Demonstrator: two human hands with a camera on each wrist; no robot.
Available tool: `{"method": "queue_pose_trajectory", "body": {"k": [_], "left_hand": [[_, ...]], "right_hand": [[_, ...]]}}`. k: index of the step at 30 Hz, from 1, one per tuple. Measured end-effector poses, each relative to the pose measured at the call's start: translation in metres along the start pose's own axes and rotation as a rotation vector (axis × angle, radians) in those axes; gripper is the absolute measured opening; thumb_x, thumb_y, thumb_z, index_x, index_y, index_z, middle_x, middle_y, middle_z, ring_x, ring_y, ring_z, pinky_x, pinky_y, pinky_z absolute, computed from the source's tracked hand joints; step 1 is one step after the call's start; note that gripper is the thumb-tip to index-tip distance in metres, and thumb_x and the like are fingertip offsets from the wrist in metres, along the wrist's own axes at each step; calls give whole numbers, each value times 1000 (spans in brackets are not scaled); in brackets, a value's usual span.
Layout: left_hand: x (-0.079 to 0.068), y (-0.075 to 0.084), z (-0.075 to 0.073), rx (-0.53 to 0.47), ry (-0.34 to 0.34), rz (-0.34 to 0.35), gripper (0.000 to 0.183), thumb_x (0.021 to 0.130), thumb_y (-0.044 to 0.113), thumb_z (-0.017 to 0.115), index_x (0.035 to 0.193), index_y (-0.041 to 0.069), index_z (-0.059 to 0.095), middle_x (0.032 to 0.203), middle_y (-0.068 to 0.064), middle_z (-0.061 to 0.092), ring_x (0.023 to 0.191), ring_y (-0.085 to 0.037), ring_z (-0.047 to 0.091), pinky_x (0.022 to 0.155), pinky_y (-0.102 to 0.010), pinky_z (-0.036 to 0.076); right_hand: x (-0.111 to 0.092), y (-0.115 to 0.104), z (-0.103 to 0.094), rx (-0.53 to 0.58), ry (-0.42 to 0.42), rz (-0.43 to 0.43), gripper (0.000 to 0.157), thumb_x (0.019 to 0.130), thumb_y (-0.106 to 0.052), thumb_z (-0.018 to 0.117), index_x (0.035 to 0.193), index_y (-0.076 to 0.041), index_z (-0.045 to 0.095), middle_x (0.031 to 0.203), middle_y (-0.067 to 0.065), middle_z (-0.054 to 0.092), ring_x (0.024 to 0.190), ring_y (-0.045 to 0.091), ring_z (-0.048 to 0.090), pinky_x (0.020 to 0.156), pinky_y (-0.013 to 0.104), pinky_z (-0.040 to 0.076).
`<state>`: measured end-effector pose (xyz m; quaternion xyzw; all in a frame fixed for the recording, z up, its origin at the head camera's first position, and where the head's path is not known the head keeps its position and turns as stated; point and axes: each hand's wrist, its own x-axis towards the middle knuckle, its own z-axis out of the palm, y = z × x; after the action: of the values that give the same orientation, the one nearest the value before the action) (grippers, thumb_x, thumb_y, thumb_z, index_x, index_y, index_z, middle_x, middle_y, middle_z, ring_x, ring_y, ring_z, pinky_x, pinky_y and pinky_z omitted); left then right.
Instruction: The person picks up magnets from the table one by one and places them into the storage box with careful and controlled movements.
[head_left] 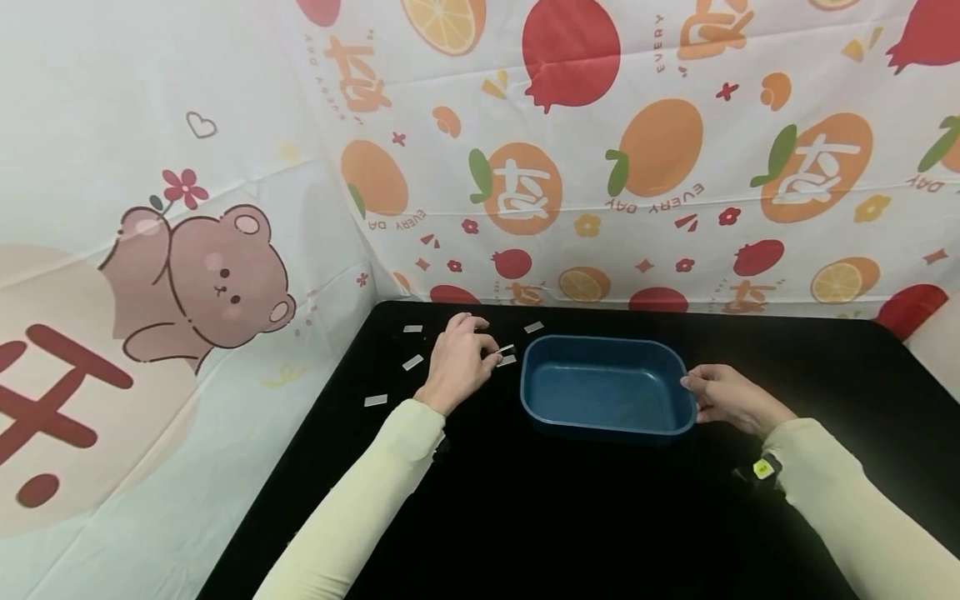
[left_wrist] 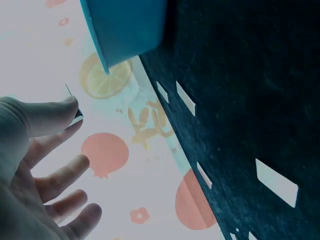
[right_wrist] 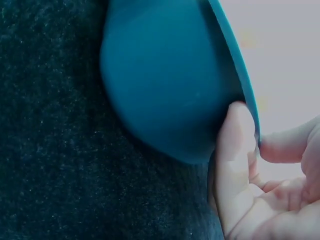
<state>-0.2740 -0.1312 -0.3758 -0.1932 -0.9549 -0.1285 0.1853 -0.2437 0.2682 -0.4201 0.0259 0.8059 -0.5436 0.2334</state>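
Left grip (head_left: 459, 360) pinches a thin piece (left_wrist: 78, 118), right grip (head_left: 729, 398) the blue bin (head_left: 607, 390).

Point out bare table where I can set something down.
Free: in front of the blue bin, between the sleeves; also far right, between the right hand and backdrop. Crowded: left of the bin, where pale pieces lie around the left hand.

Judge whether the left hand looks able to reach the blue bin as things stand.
Probably yes: the left hand, pinching a small piece, is close to the open-topped blue bin, and only a flat white strip lies between them.
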Motion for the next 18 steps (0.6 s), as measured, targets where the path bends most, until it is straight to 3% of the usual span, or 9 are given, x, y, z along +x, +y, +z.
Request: {"method": "queue_pose_trajectory", "body": {"k": [7,13,18], "left_hand": [[6,6,3,-9,6,35,6,79,26,69,77,22,74,118,-3,59,122,-24,42,84,-45,45],[10,9,3,39,13,89,7,80,26,68,78,23,74,118,-4,59,122,-24,42,86,-43,45],[16,16,-2,47,-30,131,8,80,25,66,79,23,74,121,-3,58,125,-23,39,89,-43,42]], "right_hand": [[0,1,2,36,32,4,33,96,-30,43,109,1,46,76,2,55,65,11,58,63,27,54],[-1,0,4,32,52,12,34,96,-32,45,109,0,46,76,2,55,64,11,58,63,28,55],[-2,-1,4,17,59,16,35,96,-32,44,110,0,46,76,2,55,64,11,58,62,28,55]]}}
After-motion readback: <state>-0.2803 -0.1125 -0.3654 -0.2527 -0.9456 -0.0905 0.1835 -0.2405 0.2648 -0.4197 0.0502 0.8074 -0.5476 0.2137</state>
